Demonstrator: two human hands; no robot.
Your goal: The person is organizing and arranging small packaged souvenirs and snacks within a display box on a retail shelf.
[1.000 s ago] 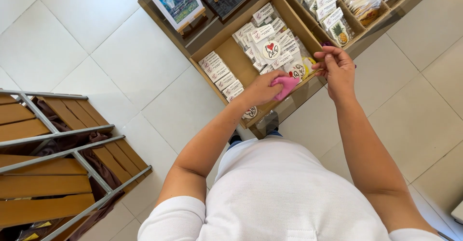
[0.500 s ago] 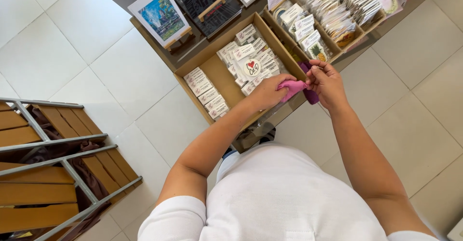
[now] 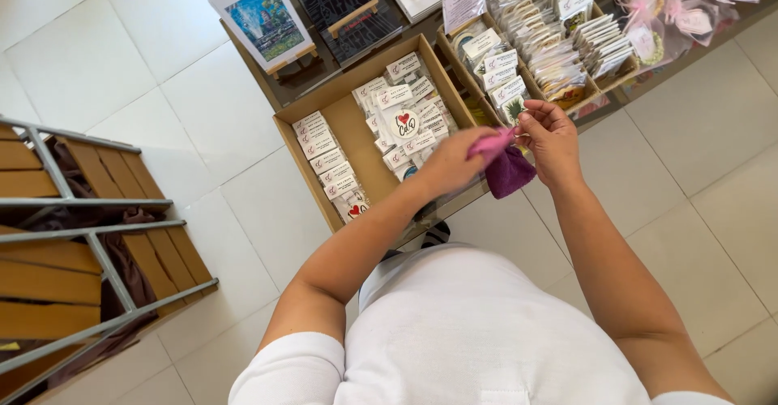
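Both hands are pinched onto a small soft cloth pouch, pink on top and purple below (image 3: 504,166), held in the air over the front edge of the table (image 3: 454,210). Left hand (image 3: 450,164) grips the pink bit, right hand (image 3: 553,139) pinches the top from 3 o'clock. At 9 o'clock of the pouch sits a shallow brown cardboard tray (image 3: 348,129) with rows of flat white packets. At 12 o'clock a second cardboard tray (image 3: 454,52) is crammed with glossy packets. A framed painting on a little wooden easel (image 3: 266,22) stands at 10 o'clock.

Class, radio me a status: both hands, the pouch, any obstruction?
Left hand and right hand both grip purple-pink fabric pouch. Held above cardboard box. Nothing obstructing.
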